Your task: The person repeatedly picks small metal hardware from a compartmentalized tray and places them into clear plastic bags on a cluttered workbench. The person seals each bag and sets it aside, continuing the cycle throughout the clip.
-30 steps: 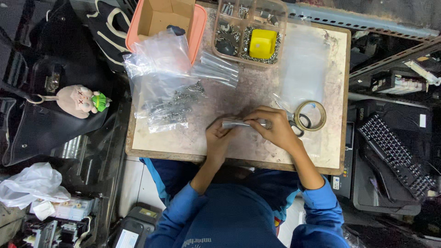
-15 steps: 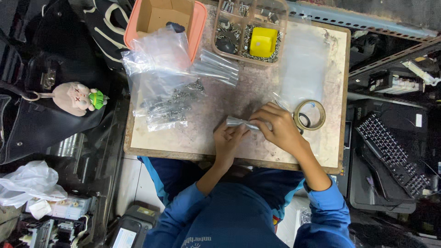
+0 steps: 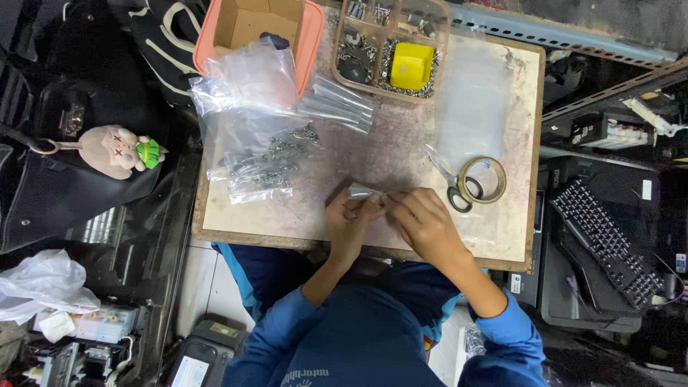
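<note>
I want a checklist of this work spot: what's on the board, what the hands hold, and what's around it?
Surface: worn board, stained.
Job's things: small clear bag, held by both hands.
Clutter: bagged metal parts, parts tray with yellow cup, cardboard box, scissors, tape roll.
Hands: left hand and right hand pinch the bag.
Cables: nothing seen.
Surroundings: keyboard, plush toy, black bag.

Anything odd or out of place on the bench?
Nothing spilled or damaged. Only oddity: the scissors lie with one handle inside the tape roll, right of both hands, which pinch a small clear bag.
</note>
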